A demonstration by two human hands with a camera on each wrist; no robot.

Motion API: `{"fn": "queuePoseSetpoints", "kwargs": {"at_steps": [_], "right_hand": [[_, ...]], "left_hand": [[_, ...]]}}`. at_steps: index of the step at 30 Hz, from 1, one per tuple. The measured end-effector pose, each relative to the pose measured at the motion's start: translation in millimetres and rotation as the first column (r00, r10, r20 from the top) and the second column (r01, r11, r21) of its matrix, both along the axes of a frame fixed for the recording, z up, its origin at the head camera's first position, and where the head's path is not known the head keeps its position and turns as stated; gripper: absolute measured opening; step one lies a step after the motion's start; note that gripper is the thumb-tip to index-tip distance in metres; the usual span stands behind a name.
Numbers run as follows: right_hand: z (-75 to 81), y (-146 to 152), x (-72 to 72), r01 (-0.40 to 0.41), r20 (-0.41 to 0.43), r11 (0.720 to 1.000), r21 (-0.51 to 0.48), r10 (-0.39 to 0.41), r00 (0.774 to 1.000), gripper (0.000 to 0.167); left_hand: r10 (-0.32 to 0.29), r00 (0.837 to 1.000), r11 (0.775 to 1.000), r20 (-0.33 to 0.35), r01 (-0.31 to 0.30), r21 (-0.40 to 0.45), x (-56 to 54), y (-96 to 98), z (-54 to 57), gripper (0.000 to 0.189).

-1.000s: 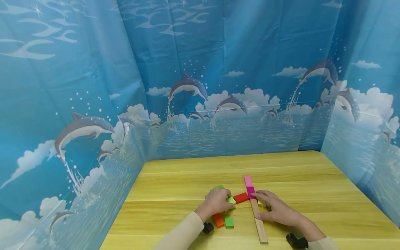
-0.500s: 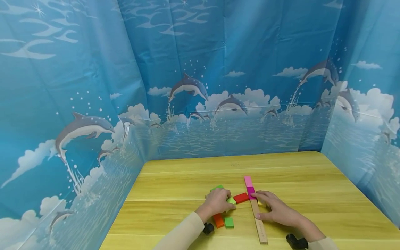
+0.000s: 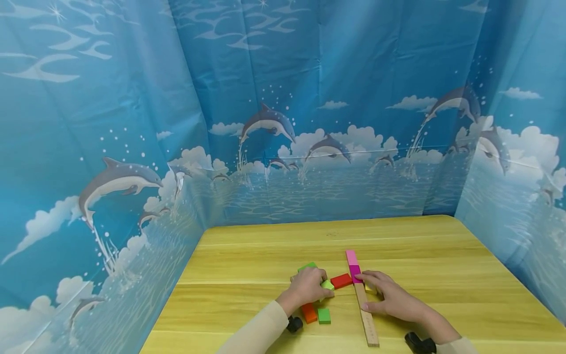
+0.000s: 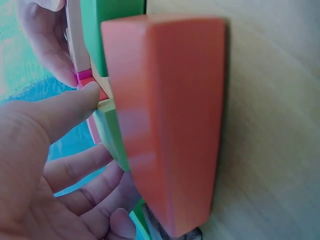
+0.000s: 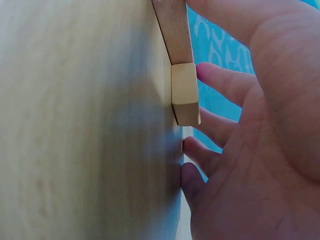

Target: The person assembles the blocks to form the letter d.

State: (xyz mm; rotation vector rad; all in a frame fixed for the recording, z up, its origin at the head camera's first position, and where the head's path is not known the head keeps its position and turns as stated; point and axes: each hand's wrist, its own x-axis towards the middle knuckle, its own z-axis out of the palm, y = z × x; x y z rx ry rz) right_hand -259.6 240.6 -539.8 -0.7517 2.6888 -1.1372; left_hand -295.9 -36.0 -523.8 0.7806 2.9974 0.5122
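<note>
In the head view my left hand (image 3: 304, 286) pinches a light green block (image 3: 327, 285) between thumb and fingers, low over the table. The left wrist view shows the thumb at one end of that block (image 4: 111, 131) and fingertips at the other. A red block (image 3: 341, 281) lies just right of it, reaching a line formed by a pink block (image 3: 351, 257), a magenta block (image 3: 355, 274) and a narrow wooden strip (image 3: 368, 324). My right hand (image 3: 393, 297) rests beside this line, index finger at the magenta block, thumb at the strip. A yellow block (image 5: 185, 94) sits under its fingers.
An orange block (image 3: 309, 312) and a green block (image 3: 324, 316) lie before my left hand. Another green block (image 3: 307, 266) is partly hidden behind it. The wooden table (image 3: 247, 255) ends at a blue dolphin curtain (image 3: 283, 191) on its back and sides.
</note>
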Motion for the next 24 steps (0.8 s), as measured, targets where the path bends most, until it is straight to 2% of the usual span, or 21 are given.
{"fn": "queuePoseSetpoints", "kwargs": {"at_steps": [6, 15, 24], "right_hand": [[-1.3, 0.9, 0.1, -0.004, -0.010, 1.000, 0.001, 0.004, 1.000, 0.075], [-3.0, 1.8, 0.4, 0.005, -0.013, 1.000, 0.005, -0.005, 1.000, 0.075], [-1.5, 2.2, 0.5, 0.003, -0.017, 1.000, 0.003, -0.003, 1.000, 0.075]], "left_hand": [[0.014, 0.999, 0.999, 0.035, -0.016, 0.046, 1.8, -3.2, 5.7, 0.045], [0.018, 0.999, 0.995, 0.044, -0.022, 0.102, -0.9, -11.4, 16.7, 0.046], [0.030, 0.999, 0.992, 0.045, -0.036, 0.121, -3.7, -23.1, 22.4, 0.044]]}}
